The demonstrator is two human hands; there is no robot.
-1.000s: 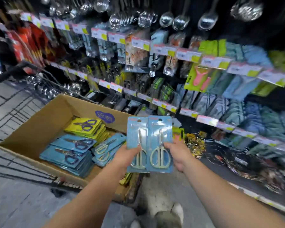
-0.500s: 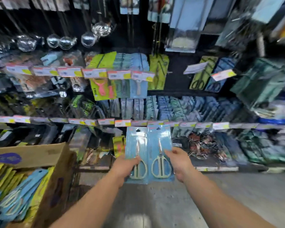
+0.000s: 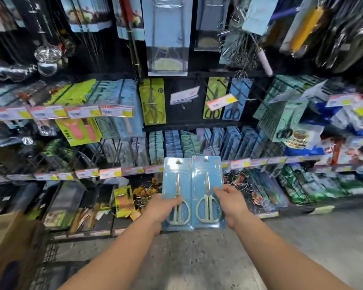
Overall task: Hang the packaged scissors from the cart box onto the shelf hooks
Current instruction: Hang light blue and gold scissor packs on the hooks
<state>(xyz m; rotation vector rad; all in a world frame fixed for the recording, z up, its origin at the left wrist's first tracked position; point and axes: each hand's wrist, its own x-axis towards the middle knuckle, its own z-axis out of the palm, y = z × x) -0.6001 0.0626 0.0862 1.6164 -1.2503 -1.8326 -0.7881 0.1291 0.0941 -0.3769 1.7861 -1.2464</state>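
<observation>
I hold two blue blister packs of pale-handled scissors upright, side by side, in front of the shelf wall. My left hand (image 3: pixel 162 208) grips the left scissors pack (image 3: pixel 175 178) at its lower edge. My right hand (image 3: pixel 232 203) grips the right scissors pack (image 3: pixel 206 181) the same way, thumb on the front. Both packs have a hang hole at the top. Behind them, rows of blue packs fill the shelf hooks (image 3: pixel 197 141). A bare hook (image 3: pixel 250 99) sticks out higher up, right of a blue scissors card.
The cardboard cart box (image 3: pixel 15 243) shows only its corner at the lower left, above the cart's wire mesh. Price-tag rails (image 3: pixel 122 171) cross the shelving. Ladles and whisks hang above. A speckled floor (image 3: pixel 197 260) lies below my arms.
My view has swung right and up, from the cart box to the shelf wall. The box has slid to the left edge. Both hands keep the same grip on the two packs.
</observation>
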